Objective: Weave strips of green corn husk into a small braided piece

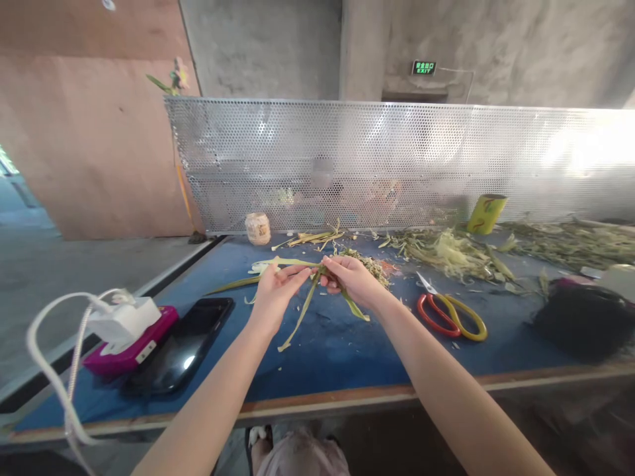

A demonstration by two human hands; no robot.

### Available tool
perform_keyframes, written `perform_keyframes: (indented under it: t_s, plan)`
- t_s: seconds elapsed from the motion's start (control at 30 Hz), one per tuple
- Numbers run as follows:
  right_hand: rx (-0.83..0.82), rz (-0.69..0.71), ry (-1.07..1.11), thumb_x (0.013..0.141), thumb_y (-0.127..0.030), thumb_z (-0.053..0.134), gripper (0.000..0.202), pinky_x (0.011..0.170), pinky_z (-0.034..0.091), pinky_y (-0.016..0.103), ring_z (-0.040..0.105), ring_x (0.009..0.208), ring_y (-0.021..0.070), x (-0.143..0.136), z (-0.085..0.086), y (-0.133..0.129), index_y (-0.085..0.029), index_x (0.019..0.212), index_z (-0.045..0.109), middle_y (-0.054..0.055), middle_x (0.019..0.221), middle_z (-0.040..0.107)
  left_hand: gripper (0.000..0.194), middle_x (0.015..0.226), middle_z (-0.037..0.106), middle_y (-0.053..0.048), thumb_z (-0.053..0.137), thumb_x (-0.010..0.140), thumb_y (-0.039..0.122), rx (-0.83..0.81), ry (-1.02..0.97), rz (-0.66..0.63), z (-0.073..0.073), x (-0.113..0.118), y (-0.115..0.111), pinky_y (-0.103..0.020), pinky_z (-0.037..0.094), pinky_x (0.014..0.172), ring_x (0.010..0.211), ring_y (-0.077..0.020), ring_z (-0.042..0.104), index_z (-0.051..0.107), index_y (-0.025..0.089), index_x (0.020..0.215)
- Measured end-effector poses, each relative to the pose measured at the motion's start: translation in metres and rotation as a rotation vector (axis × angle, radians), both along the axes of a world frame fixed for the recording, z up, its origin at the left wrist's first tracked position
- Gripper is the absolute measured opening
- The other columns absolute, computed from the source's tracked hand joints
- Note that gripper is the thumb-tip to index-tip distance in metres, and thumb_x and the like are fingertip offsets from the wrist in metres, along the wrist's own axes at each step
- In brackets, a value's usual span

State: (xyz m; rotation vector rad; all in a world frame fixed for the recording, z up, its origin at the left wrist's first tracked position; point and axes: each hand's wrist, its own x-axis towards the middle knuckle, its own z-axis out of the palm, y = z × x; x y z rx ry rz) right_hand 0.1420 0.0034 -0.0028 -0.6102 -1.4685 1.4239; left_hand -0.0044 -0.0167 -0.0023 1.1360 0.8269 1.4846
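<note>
Strips of dried, pale green husk or leaf [303, 311] are pinched between my two hands over the blue tabletop [317, 370]. My left hand [280, 287] has its thumb and forefinger closed on the strips, with pale ends reaching out to the left behind it. Fingers bent, my right hand [350, 277] grips the same strips where they meet. One strip hangs down toward me, and another droops below the right hand. The exact crossing of the strips is partly covered by the fingertips.
Scissors [446, 314] with red and yellow handles lie at right, before a husk heap [446, 254]. A yellow-green cup [487, 213] and a jar [258, 229] stand near the perforated metal screen [317, 152]. At left are a phone [183, 344] and a magenta power strip [131, 347] with white cables.
</note>
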Motion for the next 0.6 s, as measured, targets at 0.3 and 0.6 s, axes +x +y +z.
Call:
perform_keyframes:
  t_s: [0.3, 0.6]
  plan:
    - [0.065, -0.073, -0.214, 0.070, -0.041, 0.059, 0.029, 0.041, 0.029, 0.017, 0.036, 0.041, 0.0026, -0.0032, 0.0031, -0.0077, -0.014, 0.062, 0.052, -0.004, 0.052, 0.051, 0.103, 0.062, 0.067, -0.001, 0.072, 0.058, 0.013, 0.130, -0.111, 0.044, 0.0025, -0.0029, 0.0076, -0.025, 0.046, 0.066, 0.065, -0.0137, 0.063, 0.004, 0.008, 0.136]
    - [0.077, -0.062, -0.072, 0.076, -0.043, 0.048, 0.030, 0.041, 0.028, 0.019, 0.036, 0.041, 0.0039, -0.0032, 0.0051, -0.0043, -0.014, 0.071, 0.051, -0.003, 0.052, 0.050, 0.107, 0.077, 0.069, -0.005, 0.071, 0.058, 0.015, 0.129, 0.058, 0.008, 0.0024, -0.0014, 0.0021, -0.020, 0.043, 0.051, 0.059, -0.0117, 0.060, -0.002, 0.016, 0.136]
